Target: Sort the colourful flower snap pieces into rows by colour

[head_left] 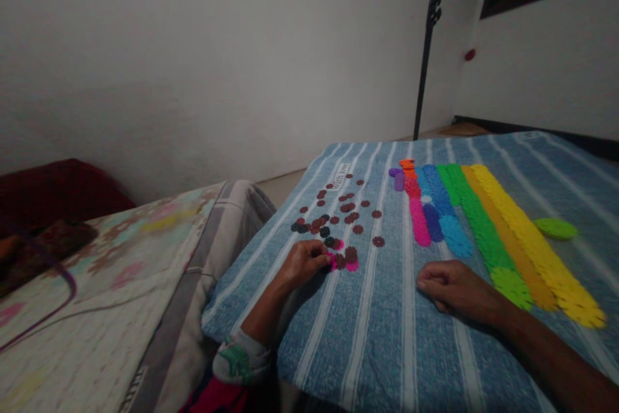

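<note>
My left hand [305,262] is at the near edge of a loose scatter of small notched plastic discs. Its thumb and fingers are pinched at a pink disc [333,261], partly covered by the fingertips. Beside it lie a brown disc [351,253] and a dark green disc [329,241], with more brown ones spread beyond. My right hand [443,284] rests on the cloth as a loose fist, its palm side hidden. Past it are overlapping disc rows sorted by colour: a pink row [419,220], a light blue group [455,236], a green row [476,229].
A striped blue cloth [387,348] covers the work surface. On the right lie a yellow row [536,242], an orange-yellow row [512,242] and a lime disc pile [556,228]. A patterned bed cover [120,271] is at left. Behind stands a black light stand [423,65].
</note>
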### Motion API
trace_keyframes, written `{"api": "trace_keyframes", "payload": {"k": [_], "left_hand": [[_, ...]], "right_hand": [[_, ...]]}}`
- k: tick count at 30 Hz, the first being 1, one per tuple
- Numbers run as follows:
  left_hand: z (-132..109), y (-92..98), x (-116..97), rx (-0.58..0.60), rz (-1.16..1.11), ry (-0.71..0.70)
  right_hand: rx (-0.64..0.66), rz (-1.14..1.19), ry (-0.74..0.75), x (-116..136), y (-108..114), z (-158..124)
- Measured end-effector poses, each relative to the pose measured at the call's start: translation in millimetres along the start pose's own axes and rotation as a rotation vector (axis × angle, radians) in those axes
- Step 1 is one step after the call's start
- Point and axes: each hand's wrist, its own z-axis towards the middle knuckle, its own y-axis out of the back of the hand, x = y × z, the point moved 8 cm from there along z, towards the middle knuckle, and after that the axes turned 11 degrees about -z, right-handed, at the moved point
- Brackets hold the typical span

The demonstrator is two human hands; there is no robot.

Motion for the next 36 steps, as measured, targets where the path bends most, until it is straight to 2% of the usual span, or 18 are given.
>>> {"api": "trace_keyframes", "payload": {"k": [4,10,12,15,18,21,25,29,31,36], "left_hand": [[-9,4.3,4,-0.051,0.023,0.006],[-17,28.8,17,-0.211,0.005,0.080],[-19,24.4,16,-0.197,-0.054,0.076],[-19,7.6,14,-0.115,-0.102,0.056],[-16,2.3,17,-0.123,-0.054,0.031],[-15,13.5,23,-0.200,0.018,0.001],[-17,33.0,32,-0.276,0.045,0.046],[-20,39.9,31,-0.314,0.070,0.068],[-18,36.3,29,-0.303,0.058,0.070],[-8,17.2,20,-0.181,0.064,0.056]], "right_hand": [[-0.009,-0.006,0.000,-2,1,0],[-0.011,-0.018,-0.005,-2,1,0],[-0.007,-0.017,-0.015,-3,1,-1],[-0.011,-0.029,-0.027,-4,1,-1],[-0.017,-0.044,-0.025,-4,1,-1],[-0.025,-0.048,-0.022,-1,2,-2],[-0.030,-0.032,-0.027,2,3,-2],[-0.037,-0.033,-0.030,2,3,-2],[-0.030,-0.027,-0.036,0,3,-2],[-0.023,-0.017,-0.022,-1,2,-2]]}}
